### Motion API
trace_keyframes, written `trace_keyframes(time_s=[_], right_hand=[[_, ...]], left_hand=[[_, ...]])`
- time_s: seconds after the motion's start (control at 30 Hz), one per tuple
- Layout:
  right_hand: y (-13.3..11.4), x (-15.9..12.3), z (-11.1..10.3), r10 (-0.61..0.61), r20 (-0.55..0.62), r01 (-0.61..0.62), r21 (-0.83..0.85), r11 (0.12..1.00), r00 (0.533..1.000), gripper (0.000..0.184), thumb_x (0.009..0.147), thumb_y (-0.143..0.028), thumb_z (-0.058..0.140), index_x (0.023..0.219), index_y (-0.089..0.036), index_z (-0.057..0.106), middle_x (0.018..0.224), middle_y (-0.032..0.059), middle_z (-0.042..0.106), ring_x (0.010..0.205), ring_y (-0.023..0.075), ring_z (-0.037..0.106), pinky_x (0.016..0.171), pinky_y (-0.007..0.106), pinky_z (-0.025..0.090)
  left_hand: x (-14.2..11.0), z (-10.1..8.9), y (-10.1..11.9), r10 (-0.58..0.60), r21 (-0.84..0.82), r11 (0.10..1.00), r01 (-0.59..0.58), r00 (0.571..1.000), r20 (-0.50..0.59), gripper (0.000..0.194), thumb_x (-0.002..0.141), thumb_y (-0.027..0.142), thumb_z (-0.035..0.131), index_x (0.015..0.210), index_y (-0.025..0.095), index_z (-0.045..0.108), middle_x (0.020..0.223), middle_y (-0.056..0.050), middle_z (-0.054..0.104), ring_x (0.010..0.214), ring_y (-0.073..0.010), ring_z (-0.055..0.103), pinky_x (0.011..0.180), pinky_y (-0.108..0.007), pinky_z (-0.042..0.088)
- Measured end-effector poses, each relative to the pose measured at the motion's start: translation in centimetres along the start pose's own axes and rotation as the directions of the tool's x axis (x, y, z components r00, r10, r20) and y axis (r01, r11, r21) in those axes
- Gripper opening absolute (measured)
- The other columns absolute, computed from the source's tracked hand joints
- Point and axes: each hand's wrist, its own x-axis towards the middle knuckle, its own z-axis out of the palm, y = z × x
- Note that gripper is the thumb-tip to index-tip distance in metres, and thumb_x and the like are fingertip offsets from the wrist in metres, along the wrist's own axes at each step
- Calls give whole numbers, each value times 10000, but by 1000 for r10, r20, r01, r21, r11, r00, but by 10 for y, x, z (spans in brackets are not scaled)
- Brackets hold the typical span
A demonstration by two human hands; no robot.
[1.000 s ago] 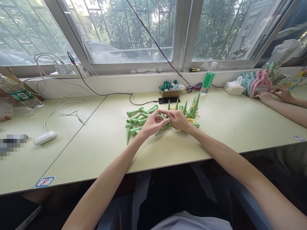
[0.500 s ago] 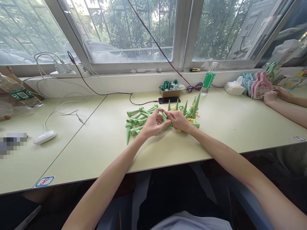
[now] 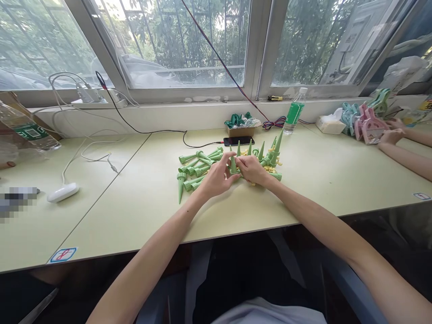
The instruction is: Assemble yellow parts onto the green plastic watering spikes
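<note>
A green plastic watering spike (image 3: 233, 164) stands point-up between my two hands over the table. The curved fingers and thumb of my left hand (image 3: 218, 177) hold it from the left. My right hand (image 3: 253, 169) is closed, its fingertips gripping the spike's right side low down; what lies inside those fingers is hidden. More green spikes with ribbed caps (image 3: 199, 171) lie in a loose heap beside my left hand. Behind and beside my right hand, several spikes (image 3: 277, 145) point upward among small yellow plastic pieces (image 3: 270, 169).
Behind the spikes lie a phone (image 3: 239, 141) on a cable and a small box (image 3: 240, 130) with green wrapping. A water bottle (image 3: 294, 111) stands by the sill. At right, another person's hands (image 3: 391, 135) touch pink clips (image 3: 371, 126). A white device (image 3: 63, 192) lies left.
The spike in my hands has swung from leaning to upright, and my left fingers have opened slightly around it. At right, the other person has shifted a pink clip.
</note>
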Motion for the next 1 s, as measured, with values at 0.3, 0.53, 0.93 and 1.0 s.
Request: trace_keyframes(time_s=[0.3, 0.53, 0.93, 1.0], right_hand=[[2, 1, 0, 19, 3, -19, -26, 999, 1000, 446, 967, -284, 360, 526, -217, 354, 320, -58, 403, 327, 98, 430, 502, 243, 400], [-3, 0, -1, 67, 32, -67, 13, 998, 997, 428, 955, -255, 359, 528, -218, 352, 315, -58, 400, 307, 105, 437, 481, 246, 401], [-14, 1, -2, -48, -99, 51, 31, 998, 994, 528, 979, -637, 337, 652, -226, 380, 468, -37, 409, 487, 130, 406, 534, 276, 324], [-14, 1, -1, -48, -99, 51, 29, 998, 994, 525, 979, -645, 330, 669, -226, 388, 489, -34, 422, 504, 133, 409, 546, 275, 327]], left_hand=[[-3, -1, 0, 102, 161, 982, -104, 995, 19, 545, 861, 227, 600, 1373, 279, 419, 985, -24, 640, 628, -117, 559, 624, -248, 416], [-3, -2, 0, 103, 195, 975, -107, 994, 30, 540, 875, 234, 583, 1382, 267, 400, 989, -31, 645, 638, -121, 562, 627, -252, 411], [5, -6, 8, -204, -387, 909, 154, 975, -92, 577, 809, 323, 705, 1306, 289, 413, 956, 2, 566, 572, -59, 568, 525, -189, 451], [6, -8, 8, -260, -518, 833, 194, 964, -57, 613, 789, 360, 740, 1304, 288, 415, 938, 3, 568, 573, -67, 579, 510, -193, 463]])
